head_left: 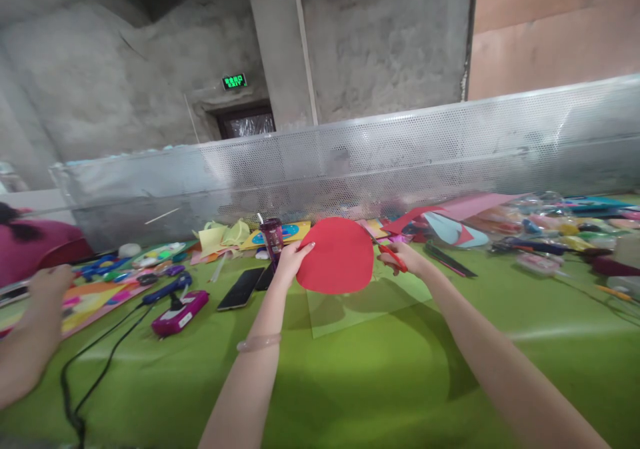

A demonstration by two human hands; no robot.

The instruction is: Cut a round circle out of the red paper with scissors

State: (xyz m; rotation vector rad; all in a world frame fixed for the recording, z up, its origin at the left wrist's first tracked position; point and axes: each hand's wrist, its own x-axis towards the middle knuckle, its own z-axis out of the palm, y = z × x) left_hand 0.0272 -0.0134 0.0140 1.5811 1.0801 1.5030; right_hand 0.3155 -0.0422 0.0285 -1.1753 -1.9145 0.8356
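My left hand (291, 258) pinches the left edge of a rounded piece of red paper (337, 255) and holds it upright above the green table (350, 375). To the paper's right, my right hand (403, 257) is closed around red-handled scissors (386, 251), whose blades meet the paper's right edge. A clear bracelet sits on my left wrist. Below the paper a transparent sheet (367, 302) lies flat on the table.
Two black phones (242, 287) and a dark purple tumbler (273, 237) sit left of my hands. A purple glue gun (180, 310) with a black cord lies further left. Another person's hand (46, 286) reaches in at the left. Coloured paper scraps and craft supplies (540, 232) line the perforated metal barrier (400, 155).
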